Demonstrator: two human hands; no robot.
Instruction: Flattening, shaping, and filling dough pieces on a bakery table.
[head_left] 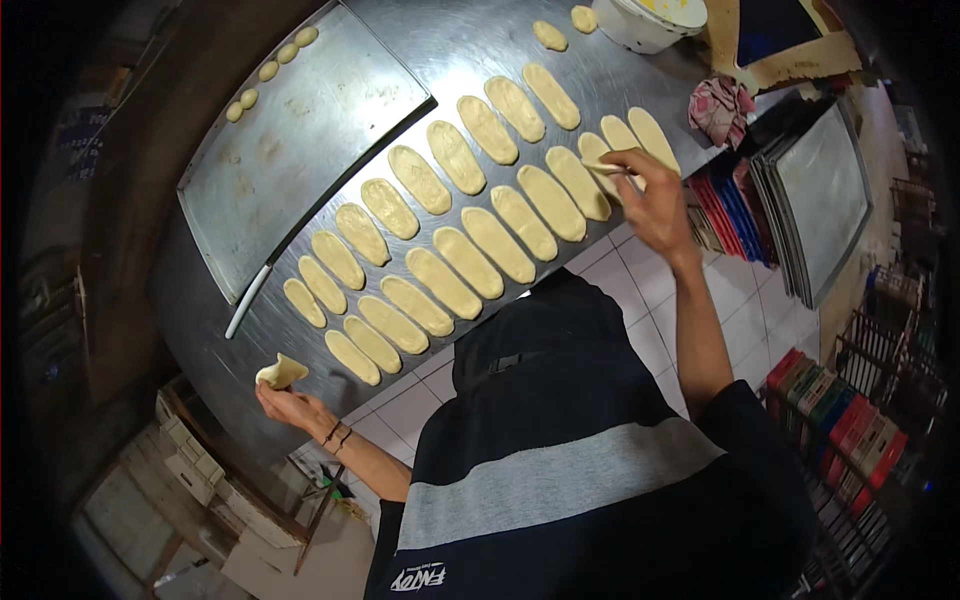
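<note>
Flattened oval pieces of dough (495, 245) lie in two slanting rows on the steel table (240, 365). At the table's left end my left hand (290, 405) is closed on a folded piece of dough (284, 371), held by its lower edge. My right hand (655, 200) is over the right end of the near row. Its fingers pinch the edge of a dough oval (600, 164), and that piece partly covers its neighbours. Two smaller dough pieces (549, 36) sit at the far side.
A large metal tray (310, 130) with several small dough balls (268, 71) is at the far left. Beside it rests a tool with a white handle (248, 300). A white bucket (650, 25), a crumpled cloth (720, 110) and stacked trays (820, 190) are at the right.
</note>
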